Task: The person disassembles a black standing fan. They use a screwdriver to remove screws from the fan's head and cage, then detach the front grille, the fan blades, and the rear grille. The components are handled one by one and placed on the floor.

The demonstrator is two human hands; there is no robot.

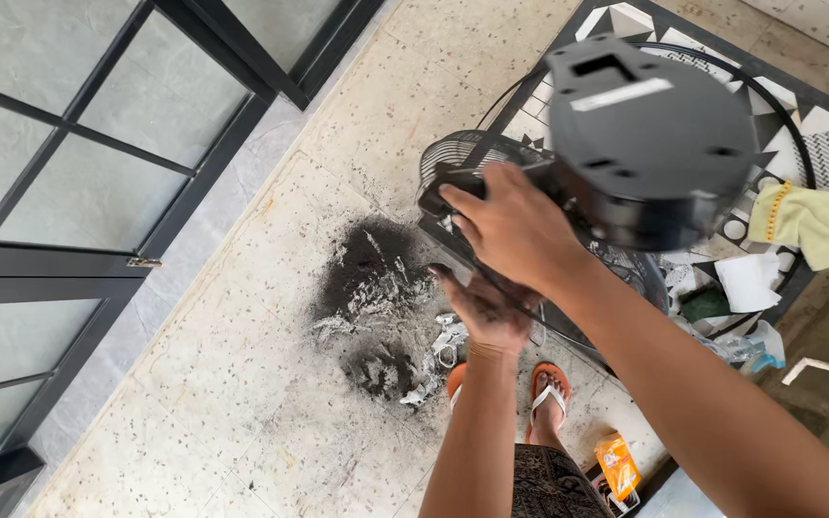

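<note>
While the right hand (515,225) grips the black pedestal fan (626,144) upended over the speckled terrazzo floor (242,384), the soot-blackened left hand (482,307) cups beneath the wire grille (462,153). Dust removal appears in progress above the dark soot pile (371,297); the next move requires a steady hold.

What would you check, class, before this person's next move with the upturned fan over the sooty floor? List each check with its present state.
1. Right hand gripping the fan: ok, fingers wrap the dark part by the grille.
2. Left hand clean enough for a sure hold: not ok, it looks blackened with dirt.
3. Fan's round base steady: cannot tell, it is raised and tipped toward the camera.
4. Floor under the fan: not ok, a black dust pile and paper scraps lie there.
5. Foot protected: ok, an orange sandal shows.
6. Cloth within reach: cannot tell, a yellow cloth lies beyond the fan.
</note>
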